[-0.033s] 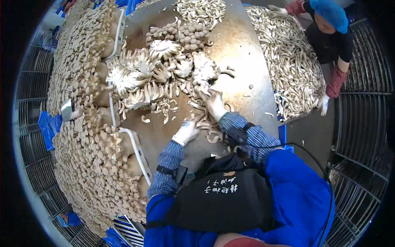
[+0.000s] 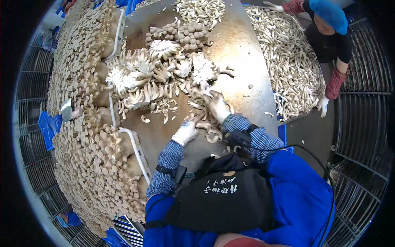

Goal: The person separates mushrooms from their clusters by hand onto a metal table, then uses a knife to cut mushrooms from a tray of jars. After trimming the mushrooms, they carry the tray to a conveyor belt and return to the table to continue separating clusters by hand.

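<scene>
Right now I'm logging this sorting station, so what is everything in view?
Metal table: one, steel-grey, centre.
Mushroom clusters: many, pale beige, piled mid-table.
Trimmed mushrooms: heap, cream, right of the table.
Capped mushrooms: dense mass, tan, left side.
White tray rims: two, left table edge.
Wire racks: grey, around the rim.
Co-worker: one, blue cap, top right.
Left hand: white glove, on loose mushrooms.
Right hand: gloved, fingers in the pile.

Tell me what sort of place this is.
Most likely a mushroom sorting or packing room. A metal table is heaped with mushroom clusters; crates of mushrooms stand along its left; the left hand and right hand work loose pieces, and a co-worker sorts another heap.
</scene>
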`<state>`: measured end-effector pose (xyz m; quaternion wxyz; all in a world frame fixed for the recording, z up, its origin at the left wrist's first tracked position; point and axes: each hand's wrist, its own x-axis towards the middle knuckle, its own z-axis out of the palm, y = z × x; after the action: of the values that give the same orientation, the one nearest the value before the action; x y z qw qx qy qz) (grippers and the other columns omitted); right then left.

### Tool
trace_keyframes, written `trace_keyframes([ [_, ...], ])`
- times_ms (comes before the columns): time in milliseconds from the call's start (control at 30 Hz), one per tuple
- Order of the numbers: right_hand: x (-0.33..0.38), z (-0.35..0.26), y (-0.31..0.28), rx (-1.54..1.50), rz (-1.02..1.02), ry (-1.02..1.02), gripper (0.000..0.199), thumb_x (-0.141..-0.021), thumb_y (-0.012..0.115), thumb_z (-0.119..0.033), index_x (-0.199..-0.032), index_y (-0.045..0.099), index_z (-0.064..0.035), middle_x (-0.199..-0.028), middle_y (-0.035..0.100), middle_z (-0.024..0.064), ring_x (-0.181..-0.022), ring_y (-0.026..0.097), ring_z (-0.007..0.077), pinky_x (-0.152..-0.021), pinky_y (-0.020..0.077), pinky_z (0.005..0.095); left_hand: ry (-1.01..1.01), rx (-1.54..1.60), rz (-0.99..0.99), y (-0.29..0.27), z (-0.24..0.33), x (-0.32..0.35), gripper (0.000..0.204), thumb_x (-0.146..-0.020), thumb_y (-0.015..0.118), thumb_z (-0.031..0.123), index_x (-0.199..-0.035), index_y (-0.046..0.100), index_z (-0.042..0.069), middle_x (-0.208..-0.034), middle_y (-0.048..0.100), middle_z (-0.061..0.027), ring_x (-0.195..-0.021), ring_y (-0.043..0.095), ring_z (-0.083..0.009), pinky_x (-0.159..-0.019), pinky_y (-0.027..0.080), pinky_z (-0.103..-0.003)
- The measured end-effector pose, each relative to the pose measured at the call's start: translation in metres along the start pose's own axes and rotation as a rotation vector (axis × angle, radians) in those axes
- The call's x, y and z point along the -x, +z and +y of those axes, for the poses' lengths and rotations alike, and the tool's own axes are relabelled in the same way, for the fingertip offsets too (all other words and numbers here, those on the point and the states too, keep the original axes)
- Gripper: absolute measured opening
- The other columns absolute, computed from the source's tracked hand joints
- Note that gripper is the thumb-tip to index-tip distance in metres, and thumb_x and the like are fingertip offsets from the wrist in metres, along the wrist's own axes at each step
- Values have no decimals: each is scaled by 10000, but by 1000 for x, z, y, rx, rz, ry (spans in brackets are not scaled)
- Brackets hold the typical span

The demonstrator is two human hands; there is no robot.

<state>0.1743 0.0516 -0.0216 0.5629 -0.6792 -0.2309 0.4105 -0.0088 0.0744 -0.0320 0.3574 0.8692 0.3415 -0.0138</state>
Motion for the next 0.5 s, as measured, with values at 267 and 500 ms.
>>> trace_keyframes([
  [267,42,151,-187,-168,-270,179,318,-950,515,-304,-1200,587,-122,-866,636,-12,-675,566,108,-528,406,228,-104,-164,-59,-4,23,-12,284,-817,665,236,-999,614,24,-917,652,-190,-894,637,-373,-782,505,-443],
  [500,154,112,-305,268,299,-43,240,-886,607,-111,-1124,581,-100,-855,581,-32,-709,541,100,-565,453,244,143,-415,34,-10,37,-40,306,-817,633,214,-1113,645,137,-1203,613,-97,-1097,566,-292,-962,425,-460],
])
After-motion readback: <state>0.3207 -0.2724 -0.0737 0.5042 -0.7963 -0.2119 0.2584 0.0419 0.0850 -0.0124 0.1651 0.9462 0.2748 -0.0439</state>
